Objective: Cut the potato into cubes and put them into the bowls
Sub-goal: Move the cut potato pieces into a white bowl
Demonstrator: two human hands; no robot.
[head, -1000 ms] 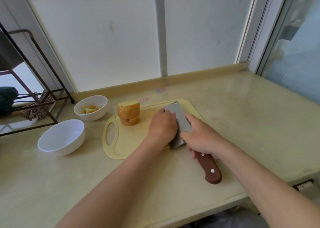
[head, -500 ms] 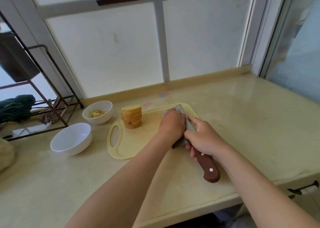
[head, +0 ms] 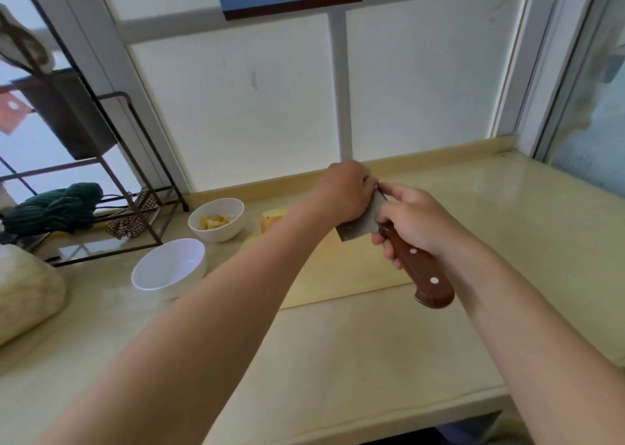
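Note:
My right hand [head: 414,224] grips the brown wooden handle of a cleaver [head: 358,223], held tilted above the yellow cutting board [head: 341,275]. My left hand [head: 348,190] is cupped against the flat of the blade; whatever lies under its fingers is hidden. An uncut chunk of potato [head: 272,217] stands on the board's far left, partly behind my left forearm. Left of the board, the farther white bowl [head: 220,235] holds several yellow potato cubes. The nearer white bowl [head: 169,272] is empty.
A dark metal rack [head: 135,180] stands at the back left, with a green cloth [head: 54,207] on its shelf. A pale bag [head: 27,292] lies at the left edge. The window wall runs right behind the counter [head: 372,360].
Both hands have lifted together with the cleaver off the board, up and towards the window. The view has tilted upward and shifted left.

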